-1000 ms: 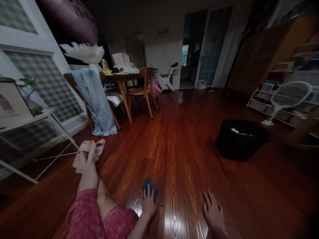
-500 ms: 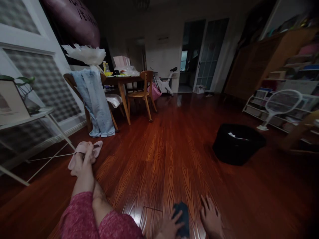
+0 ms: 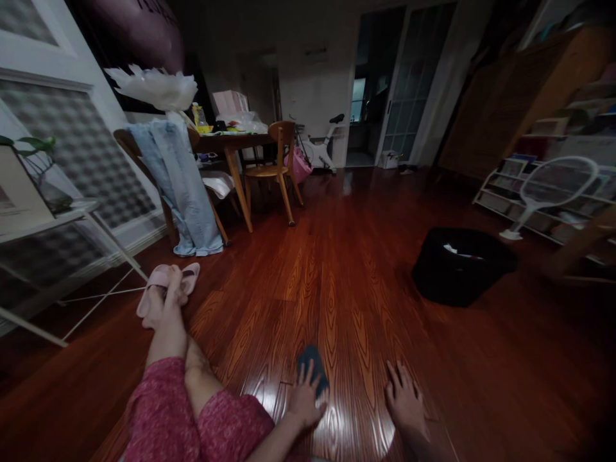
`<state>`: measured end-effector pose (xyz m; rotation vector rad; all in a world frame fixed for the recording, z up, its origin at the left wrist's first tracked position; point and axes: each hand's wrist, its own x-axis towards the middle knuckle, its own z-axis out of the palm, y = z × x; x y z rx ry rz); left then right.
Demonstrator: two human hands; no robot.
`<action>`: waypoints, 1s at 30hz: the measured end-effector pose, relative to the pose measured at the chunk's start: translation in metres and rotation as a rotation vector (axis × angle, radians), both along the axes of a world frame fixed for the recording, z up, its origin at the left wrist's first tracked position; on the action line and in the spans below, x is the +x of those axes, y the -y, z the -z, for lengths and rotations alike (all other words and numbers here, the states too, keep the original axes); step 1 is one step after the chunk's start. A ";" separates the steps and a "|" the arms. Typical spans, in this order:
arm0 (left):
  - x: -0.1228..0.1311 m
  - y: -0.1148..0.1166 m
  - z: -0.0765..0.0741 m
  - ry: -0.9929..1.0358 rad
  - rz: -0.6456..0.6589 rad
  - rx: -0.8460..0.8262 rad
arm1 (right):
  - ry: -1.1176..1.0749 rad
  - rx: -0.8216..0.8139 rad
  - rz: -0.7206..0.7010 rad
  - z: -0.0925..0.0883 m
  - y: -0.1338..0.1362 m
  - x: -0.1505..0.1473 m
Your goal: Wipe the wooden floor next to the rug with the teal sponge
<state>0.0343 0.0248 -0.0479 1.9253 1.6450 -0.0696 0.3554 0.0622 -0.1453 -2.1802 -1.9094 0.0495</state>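
A small dark teal cloth [image 3: 312,359] lies on the red-brown wooden floor [image 3: 269,289]. On top of it rests my left hand [image 3: 307,399], palm down with the fingers spread, hiding the cloth's near part. To the right, my right hand [image 3: 405,399] is planted on the bare boards with its fingers apart, holding nothing. My legs, in dark pink shorts [image 3: 163,410], stretch out to the left, and pink slippers [image 3: 156,282] are at my feet.
A black bin [image 3: 455,279] stands ahead on the right, near a white racket-shaped swatter [image 3: 553,186] and shelves. Ahead left are a wooden chair [image 3: 269,170], a table, and jeans [image 3: 180,186] draped over another chair. A white side table [image 3: 72,212] borders the left.
My left hand has slid the cloth forward and to the left across the floor. The view has tilted down slightly. My right hand stays flat in about the same place.
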 end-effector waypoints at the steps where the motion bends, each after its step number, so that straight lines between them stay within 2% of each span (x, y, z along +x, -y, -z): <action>1: 0.013 0.007 0.004 0.080 0.143 -0.008 | 0.001 0.004 0.003 -0.001 0.000 0.000; 3: 0.039 0.021 0.014 0.224 0.405 -0.040 | 0.005 0.010 0.003 -0.002 0.002 -0.001; 5: 0.062 0.030 0.024 0.311 0.553 -0.057 | 0.010 0.010 -0.005 -0.004 0.003 -0.001; 7: 0.075 0.033 0.028 0.337 0.591 -0.041 | 0.015 0.004 -0.011 -0.005 0.004 0.000; 9: 0.077 0.027 0.026 0.323 0.552 -0.012 | 0.017 0.000 -0.010 -0.007 0.004 0.001; 11: 0.066 0.016 0.018 0.284 0.446 0.014 | 0.016 -0.001 -0.004 -0.008 0.005 0.000; 14: 0.034 -0.008 0.004 0.143 0.183 0.055 | 0.009 -0.001 0.005 -0.011 0.005 -0.001; 19: -0.029 -0.034 -0.005 -0.234 -0.400 0.079 | -0.003 0.002 0.003 -0.010 0.006 -0.002; 21: -0.043 -0.035 -0.004 -0.281 -0.513 0.057 | 0.000 0.005 0.006 -0.008 0.005 -0.002; 22: -0.046 -0.034 -0.004 -0.282 -0.523 0.045 | 0.002 0.008 0.009 -0.007 0.005 -0.002; 25: -0.037 -0.027 -0.002 -0.233 -0.411 0.021 | 0.006 0.010 0.012 -0.005 0.003 -0.001; 30: 0.008 -0.010 0.012 0.006 0.045 0.010 | 0.014 0.004 0.003 -0.011 0.005 0.000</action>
